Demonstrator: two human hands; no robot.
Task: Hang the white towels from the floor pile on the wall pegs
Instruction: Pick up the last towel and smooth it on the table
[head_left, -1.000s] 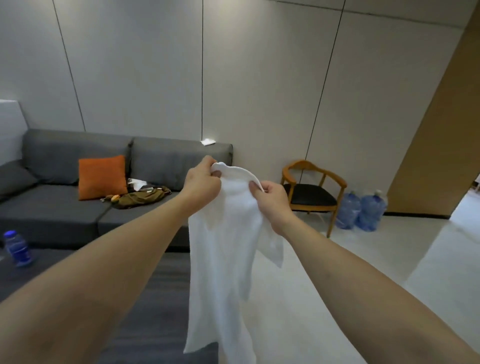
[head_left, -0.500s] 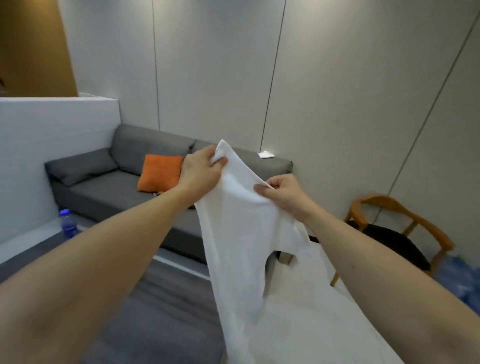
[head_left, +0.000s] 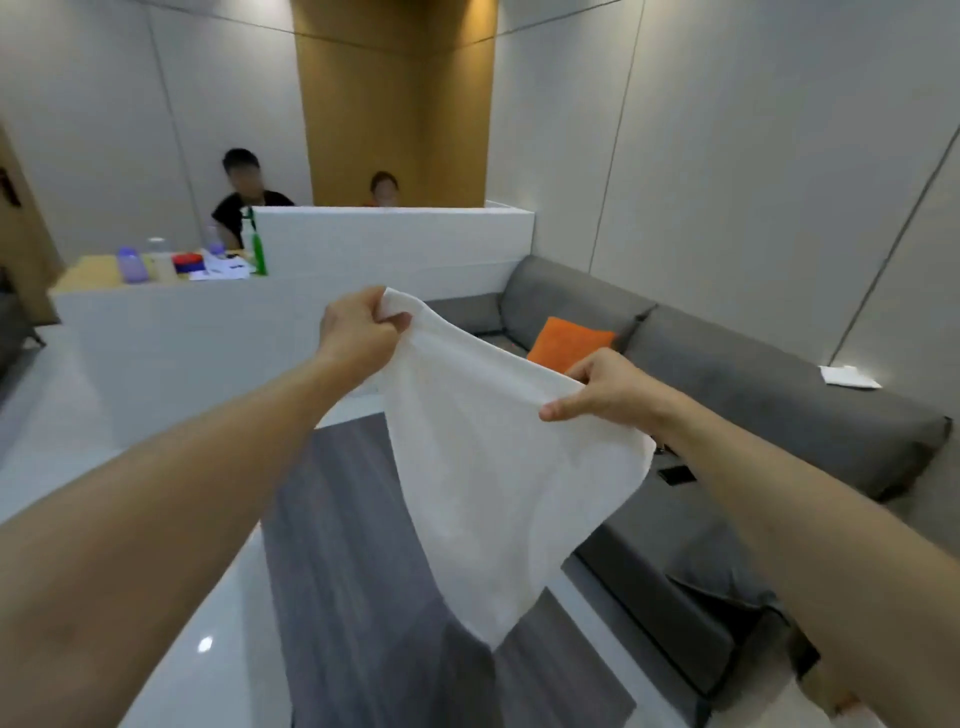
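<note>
Grey sofa (head_left: 727, 374) (orange cushion (head_left: 569, 340)), grey rug (head_left: 353, 571), white partition (head_left: 208, 343).

The room is evenly and softly lit from overhead, with warm downlight on the wooden wall panel (head_left: 395, 104) and a small glare spot on the glossy floor (head_left: 205, 644). Shadows are faint. Wide-angle distortion bends the wall seams and stretches the forearms at the edges, and the whole frame is slightly soft with motion blur.
</note>
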